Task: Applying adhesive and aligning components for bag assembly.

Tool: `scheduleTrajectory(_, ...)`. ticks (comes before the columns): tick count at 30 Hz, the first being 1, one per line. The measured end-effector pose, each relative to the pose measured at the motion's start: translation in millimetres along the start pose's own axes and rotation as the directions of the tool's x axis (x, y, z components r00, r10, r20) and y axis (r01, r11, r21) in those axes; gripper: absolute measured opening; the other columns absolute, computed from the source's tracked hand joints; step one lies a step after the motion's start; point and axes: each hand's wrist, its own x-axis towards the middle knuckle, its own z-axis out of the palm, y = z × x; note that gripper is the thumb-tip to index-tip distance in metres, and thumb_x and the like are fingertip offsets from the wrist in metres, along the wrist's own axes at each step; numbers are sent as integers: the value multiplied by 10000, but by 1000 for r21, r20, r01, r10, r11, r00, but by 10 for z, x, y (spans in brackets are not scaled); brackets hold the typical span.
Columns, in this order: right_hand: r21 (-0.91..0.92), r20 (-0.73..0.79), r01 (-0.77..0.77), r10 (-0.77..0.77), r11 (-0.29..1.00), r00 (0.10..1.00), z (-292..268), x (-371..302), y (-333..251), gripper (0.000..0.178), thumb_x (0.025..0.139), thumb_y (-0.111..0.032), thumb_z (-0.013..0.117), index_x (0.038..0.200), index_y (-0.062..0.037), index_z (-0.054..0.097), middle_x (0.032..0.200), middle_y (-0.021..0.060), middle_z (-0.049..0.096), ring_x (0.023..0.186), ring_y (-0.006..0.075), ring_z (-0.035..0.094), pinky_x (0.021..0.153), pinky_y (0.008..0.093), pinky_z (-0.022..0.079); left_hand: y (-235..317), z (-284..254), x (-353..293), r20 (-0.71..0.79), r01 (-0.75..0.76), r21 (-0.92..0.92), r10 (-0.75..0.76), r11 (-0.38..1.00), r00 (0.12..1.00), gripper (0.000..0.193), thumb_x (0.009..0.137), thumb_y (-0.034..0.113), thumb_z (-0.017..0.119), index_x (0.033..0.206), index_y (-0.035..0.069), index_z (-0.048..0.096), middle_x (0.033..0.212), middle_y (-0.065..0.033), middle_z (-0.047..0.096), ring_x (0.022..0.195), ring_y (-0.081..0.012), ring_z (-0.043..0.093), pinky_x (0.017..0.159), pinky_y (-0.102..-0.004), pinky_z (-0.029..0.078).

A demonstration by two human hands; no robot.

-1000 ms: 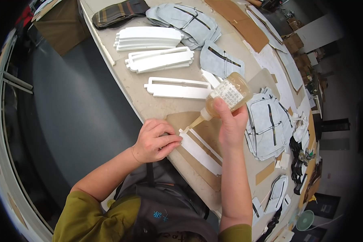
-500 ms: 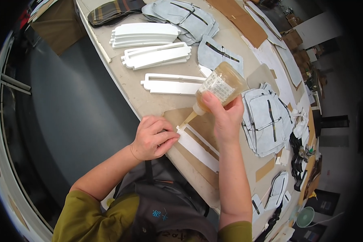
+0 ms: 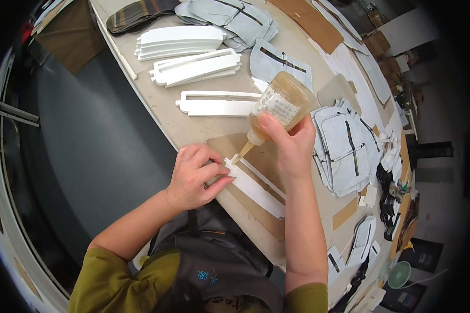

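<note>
My right hand (image 3: 293,143) is wrapped round a translucent glue bottle (image 3: 283,101) with yellowish contents. The bottle tilts nozzle down, its tip at the near-left end of a white slotted foam-like strip (image 3: 256,193). That strip lies on a brown sheet (image 3: 219,142) at the table's edge. My left hand (image 3: 197,175) pinches the strip's left end between thumb and fingers, close beside the nozzle. Another white slotted strip (image 3: 219,107) lies behind the bottle, partly hidden by it.
Stacked white strips (image 3: 180,41) stand farther back, near a pile of grey fabric pieces (image 3: 235,21) and dark striped fabric (image 3: 141,14). More grey zippered pieces (image 3: 344,146) are heaped at the right. The table edge (image 3: 164,128) runs diagonally, with grey floor (image 3: 104,120) beyond it.
The nozzle tip has shifted slightly right and down along the strip's end. My left hand keeps its pinch there. The whole view has shifted a little.
</note>
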Motion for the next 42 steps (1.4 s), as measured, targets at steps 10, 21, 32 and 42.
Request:
scheduleTrajectory(10, -99, 54, -58, 64, 993, 996, -275, -88, -69, 522, 781, -124, 850, 1194, 38, 575, 1059, 112, 692, 911, 153, 682, 806, 294, 562, 186, -8, 90, 64, 157, 97, -163, 983, 984, 247, 701, 87, 798, 877, 110, 627, 1022, -46, 606, 1007, -279, 546, 912, -410, 378)
scheduleTrajectory(21, -168, 52, -94, 104, 981, 993, -534, -192, -141, 538, 768, -117, 854, 1209, 34, 585, 1063, 100, 697, 920, 145, 680, 812, 288, 558, 225, 26, 119, 121, 51, 124, -66, 991, 990, 255, 743, 27, 737, 955, 125, 635, 963, -9, 626, 957, -237, 563, 899, -386, 353)
scheduleTrajectory(32, -199, 16, -199, 206, 960, 978, -838, -352, -223, 587, 723, -139, 879, 1225, 0, 607, 1079, 73, 693, 951, 142, 676, 843, 295, 553, 227, 67, 63, 61, 66, 129, -75, 989, 995, 286, 722, -24, 748, 939, 122, 634, 855, 1, 629, 882, -244, 567, 869, -373, 362)
scheduleTrajectory(42, -260, -21, -236, 238, 937, 971, -1180, -544, -298, 615, 698, -137, 875, 1238, -5, 612, 1094, 71, 691, 969, 150, 671, 861, 311, 548, 245, 96, 22, 60, 59, 146, -68, 988, 996, 271, 743, 31, 780, 967, 102, 646, 879, -25, 643, 913, -270, 552, 890, -388, 362)
